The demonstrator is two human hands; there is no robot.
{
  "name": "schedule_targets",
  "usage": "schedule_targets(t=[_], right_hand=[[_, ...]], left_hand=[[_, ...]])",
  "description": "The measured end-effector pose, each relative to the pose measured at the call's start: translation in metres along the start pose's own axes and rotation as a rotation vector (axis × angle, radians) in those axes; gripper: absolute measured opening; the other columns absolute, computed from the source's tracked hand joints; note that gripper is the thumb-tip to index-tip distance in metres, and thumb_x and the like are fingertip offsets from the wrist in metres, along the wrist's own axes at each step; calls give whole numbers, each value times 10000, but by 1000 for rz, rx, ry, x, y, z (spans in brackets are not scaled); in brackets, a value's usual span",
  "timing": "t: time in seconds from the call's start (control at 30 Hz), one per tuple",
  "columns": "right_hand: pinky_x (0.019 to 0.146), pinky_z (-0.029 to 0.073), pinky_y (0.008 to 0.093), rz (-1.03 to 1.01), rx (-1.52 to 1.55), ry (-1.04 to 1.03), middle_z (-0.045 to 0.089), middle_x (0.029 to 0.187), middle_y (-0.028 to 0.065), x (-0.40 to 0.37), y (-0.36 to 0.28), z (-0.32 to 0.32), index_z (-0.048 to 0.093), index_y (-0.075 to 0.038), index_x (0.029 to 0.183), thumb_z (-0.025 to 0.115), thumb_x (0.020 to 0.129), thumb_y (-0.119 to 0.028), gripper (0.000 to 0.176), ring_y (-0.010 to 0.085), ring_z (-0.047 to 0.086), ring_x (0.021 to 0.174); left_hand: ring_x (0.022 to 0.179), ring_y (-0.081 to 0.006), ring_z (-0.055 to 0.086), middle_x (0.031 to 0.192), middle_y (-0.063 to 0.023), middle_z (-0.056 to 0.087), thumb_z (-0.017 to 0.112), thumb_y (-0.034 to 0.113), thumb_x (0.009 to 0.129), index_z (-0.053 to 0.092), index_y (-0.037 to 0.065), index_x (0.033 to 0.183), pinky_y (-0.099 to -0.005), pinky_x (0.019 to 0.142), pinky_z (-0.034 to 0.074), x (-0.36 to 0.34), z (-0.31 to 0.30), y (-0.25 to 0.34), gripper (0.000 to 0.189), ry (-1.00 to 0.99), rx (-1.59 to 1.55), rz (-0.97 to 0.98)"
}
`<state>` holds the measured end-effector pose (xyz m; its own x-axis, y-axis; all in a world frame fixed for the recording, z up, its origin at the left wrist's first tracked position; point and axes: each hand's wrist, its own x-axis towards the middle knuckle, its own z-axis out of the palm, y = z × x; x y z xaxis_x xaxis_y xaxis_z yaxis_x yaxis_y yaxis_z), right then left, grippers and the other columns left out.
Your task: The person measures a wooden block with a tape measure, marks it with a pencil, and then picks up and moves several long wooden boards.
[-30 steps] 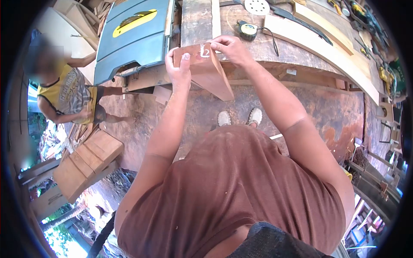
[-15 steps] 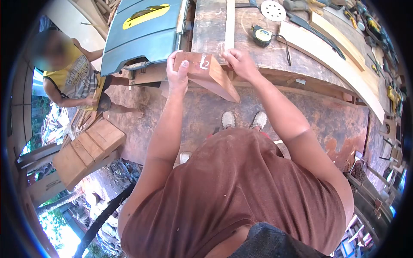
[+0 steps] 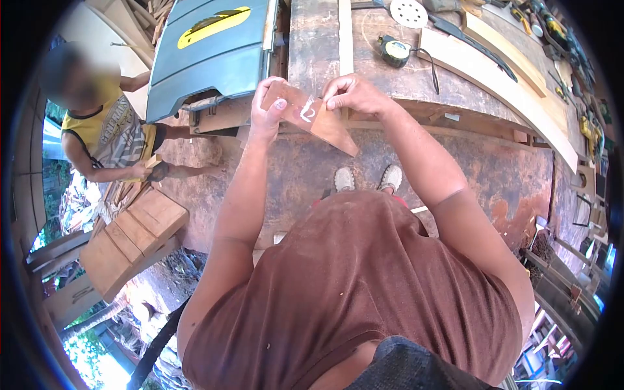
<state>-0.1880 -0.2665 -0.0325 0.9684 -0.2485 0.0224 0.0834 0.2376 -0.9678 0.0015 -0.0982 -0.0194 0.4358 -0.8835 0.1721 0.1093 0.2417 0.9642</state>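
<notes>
A reddish-brown wooden block [image 3: 300, 109] with a white chalk-like mark is held up in front of the bench, tilted down to the right. My left hand [image 3: 268, 112] is closed around its left end, thumb on the marked face. At the block's upper right edge, my right hand [image 3: 354, 95] is closed, thumb and fingers pinching at the corner. Whether anything small is also between those fingertips is hidden. A tape measure [image 3: 394, 51] lies on the bench beyond my right hand.
A table saw [image 3: 218, 55] with its blade showing stands left of the workbench [image 3: 312, 45]. Long boards [image 3: 500, 84] and a sanding disc [image 3: 408, 13] lie on the bench. Another person [image 3: 107, 123] is at the left, near stacked wood blocks [image 3: 136, 234].
The block has turned, its right end now lower. My right hand has moved left onto its edge. The person at left has shifted slightly, a wood piece in hand.
</notes>
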Motion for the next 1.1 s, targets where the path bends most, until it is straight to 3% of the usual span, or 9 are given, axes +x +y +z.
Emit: schedule_targets(t=[0.27,0.4,0.47,0.6,0.67,0.77,0.9,1.03,1.1], right_hand=[[830,506,292,162,-163,160,684,1019,39,-3,-23,39,703,-15,1048,673,920,-176,208,127,620,939],[990,468,371,-148,-217,172,587,1289,87,-16,-41,59,549,-40,1334,727,858,-386,615,205,559,1178],[1012,456,404,-427,-1161,310,559,1331,118,-22,-79,78,522,-82,1365,771,778,-445,734,278,535,1230],[959,487,429,-200,-1450,145,568,1273,179,-1,-117,96,458,-121,1409,788,710,-405,823,361,568,1142],[916,506,438,395,-1663,-30,592,1203,202,13,-132,104,393,-131,1442,768,706,-367,859,375,608,1071],[868,516,442,176,-1634,58,620,1097,214,-5,-101,59,381,-127,1420,736,725,-343,810,391,637,1001],[855,517,457,226,-1581,126,619,1147,209,-32,-113,62,404,-100,1373,753,743,-307,749,380,653,995],[848,530,444,327,-1455,128,599,1199,171,-69,-110,87,383,-99,1369,791,725,-231,773,369,644,1028],[841,539,447,302,-1450,123,608,1179,178,-96,-107,94,384,-101,1363,794,728,-253,771,373,650,1011]], left_hand=[[1016,-143,565,1106,-54,564,831,432,719,495,16,1241,-298,894,480,-6,-20,1,747,65,-36,-17],[1018,-139,564,1108,-49,571,843,471,714,502,33,1246,-295,896,479,-11,-2,6,768,210,-10,3],[1031,-167,567,1124,-66,566,785,593,733,498,28,1258,-323,907,480,-7,7,-6,823,220,38,62],[1184,-238,512,1238,-132,529,558,810,771,455,-32,1308,-370,1018,412,-4,40,-6,1004,107,222,201],[1240,-257,484,1307,-164,512,454,772,849,437,-44,1340,-372,1079,350,-3,45,-40,952,50,17,199],[1228,-206,470,1289,-93,518,406,777,878,433,-2,1367,-369,1061,347,-34,39,-89,920,103,-108,33],[1149,-209,499,1295,-87,536,426,494,1018,472,24,1337,-368,995,387,-100,29,-172,570,426,-204,-847],[1388,-290,382,1492,-181,408,512,397,1004,383,8,1446,-383,1141,301,-146,46,-262,602,268,-153,-911],[1397,-343,365,1503,-209,383,690,320,894,356,28,1470,-402,1154,291,-157,61,-264,727,96,314,-182]])
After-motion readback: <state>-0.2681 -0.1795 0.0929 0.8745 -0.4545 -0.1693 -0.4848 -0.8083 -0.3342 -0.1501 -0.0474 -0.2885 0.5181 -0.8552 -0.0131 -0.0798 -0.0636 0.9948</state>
